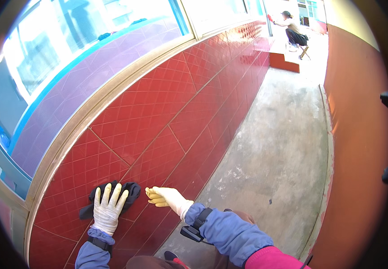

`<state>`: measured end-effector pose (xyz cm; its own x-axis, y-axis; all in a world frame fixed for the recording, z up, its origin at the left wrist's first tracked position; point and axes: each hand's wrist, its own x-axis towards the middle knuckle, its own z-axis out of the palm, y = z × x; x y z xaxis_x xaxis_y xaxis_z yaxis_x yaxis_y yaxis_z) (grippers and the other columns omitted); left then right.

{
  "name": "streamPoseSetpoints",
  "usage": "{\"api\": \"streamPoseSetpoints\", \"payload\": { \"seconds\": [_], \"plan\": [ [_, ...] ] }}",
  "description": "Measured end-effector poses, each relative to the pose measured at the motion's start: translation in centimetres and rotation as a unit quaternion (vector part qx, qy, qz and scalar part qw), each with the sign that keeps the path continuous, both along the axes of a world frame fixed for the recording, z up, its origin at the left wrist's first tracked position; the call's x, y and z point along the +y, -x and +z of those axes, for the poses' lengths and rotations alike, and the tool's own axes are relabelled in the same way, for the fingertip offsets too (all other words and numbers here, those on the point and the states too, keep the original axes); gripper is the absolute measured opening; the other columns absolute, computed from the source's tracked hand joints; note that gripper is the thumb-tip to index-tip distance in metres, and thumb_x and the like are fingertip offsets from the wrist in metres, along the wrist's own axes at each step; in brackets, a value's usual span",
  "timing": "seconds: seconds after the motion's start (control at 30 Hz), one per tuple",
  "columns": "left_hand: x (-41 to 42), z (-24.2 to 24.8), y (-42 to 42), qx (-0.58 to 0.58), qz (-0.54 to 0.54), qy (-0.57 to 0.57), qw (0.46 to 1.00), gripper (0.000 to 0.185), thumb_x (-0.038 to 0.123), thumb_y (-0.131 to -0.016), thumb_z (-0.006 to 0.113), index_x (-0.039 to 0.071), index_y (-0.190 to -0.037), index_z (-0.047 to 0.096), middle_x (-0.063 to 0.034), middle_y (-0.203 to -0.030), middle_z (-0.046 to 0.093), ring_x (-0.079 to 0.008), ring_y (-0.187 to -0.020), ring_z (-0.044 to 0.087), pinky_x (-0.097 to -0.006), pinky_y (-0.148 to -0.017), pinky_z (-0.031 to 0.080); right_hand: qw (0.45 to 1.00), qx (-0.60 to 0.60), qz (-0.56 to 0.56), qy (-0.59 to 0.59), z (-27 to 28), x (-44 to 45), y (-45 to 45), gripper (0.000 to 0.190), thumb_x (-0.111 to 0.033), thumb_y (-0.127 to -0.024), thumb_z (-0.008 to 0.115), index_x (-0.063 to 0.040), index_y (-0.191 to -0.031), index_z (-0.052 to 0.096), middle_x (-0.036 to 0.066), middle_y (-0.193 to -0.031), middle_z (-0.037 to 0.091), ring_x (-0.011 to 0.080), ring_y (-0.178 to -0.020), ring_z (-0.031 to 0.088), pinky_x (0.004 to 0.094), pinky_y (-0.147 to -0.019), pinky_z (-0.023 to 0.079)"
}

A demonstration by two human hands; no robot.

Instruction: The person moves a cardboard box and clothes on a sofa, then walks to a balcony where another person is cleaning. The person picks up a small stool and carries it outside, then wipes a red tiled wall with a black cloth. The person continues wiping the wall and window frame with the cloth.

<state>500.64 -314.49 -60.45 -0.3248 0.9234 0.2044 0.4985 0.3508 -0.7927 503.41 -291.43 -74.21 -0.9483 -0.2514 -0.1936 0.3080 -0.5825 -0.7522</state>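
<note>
My left hand (109,208), in a white and yellow glove, presses a dark cloth (132,193) flat against the red wall tiles (153,144) at the lower left. The fingers are spread over the cloth, which bunches out on both sides of them. Just to the right, my right hand (167,198) wears a matching glove. Its fingers are bent, with their tips near the tiles, and no object shows in it; whether the fingertips touch the wall cannot be told.
An aluminium window frame (113,80) runs along the top of the tiles. A concrete walkway (268,141) lies between this wall and an orange wall (358,144). Far up it are a red step (283,63) and a person (293,30) seated on a folding stool (304,52).
</note>
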Motion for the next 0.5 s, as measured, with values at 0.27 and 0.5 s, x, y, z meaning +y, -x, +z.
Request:
{"api": "streamPoseSetpoints", "payload": {
  "seconds": [0.27, 0.5],
  "plan": [
    [5.3, 8.7, 2.7, 0.081, -0.017, -0.163, 0.983, 0.055, 0.007, -0.09, 0.053, 0.018, -0.143, 0.059, -0.0091, -0.152, 0.053, -0.0367, -0.141, 0.046, -0.0566, -0.118, 0.034, 0.999, 0.022, 0.012, -0.033, 0.1, 0.0, -0.2, 0.046, -0.044, -0.108, 0.046, -0.013, -0.133, 0.068, 0.003, -0.133, 0.069, 0.0232, -0.123, 0.064, 0.0382, -0.109, 0.045],
    [4.3, 2.0, 1.9, -0.06, 0.022, -0.059, 0.996, 0.053, 0.017, -0.09, 0.057, 0.021, -0.143, 0.056, -0.0068, -0.15, 0.052, -0.0304, -0.141, 0.047, -0.05, -0.12, 0.033, 0.999, 0.031, -0.011, -0.034, 0.0, 0.1, -0.4, 0.05, -0.042, -0.107, 0.048, -0.007, -0.139, 0.064, 0.007, -0.134, 0.069, 0.0238, -0.122, 0.066, 0.0384, -0.106, 0.047]
  ]
}}
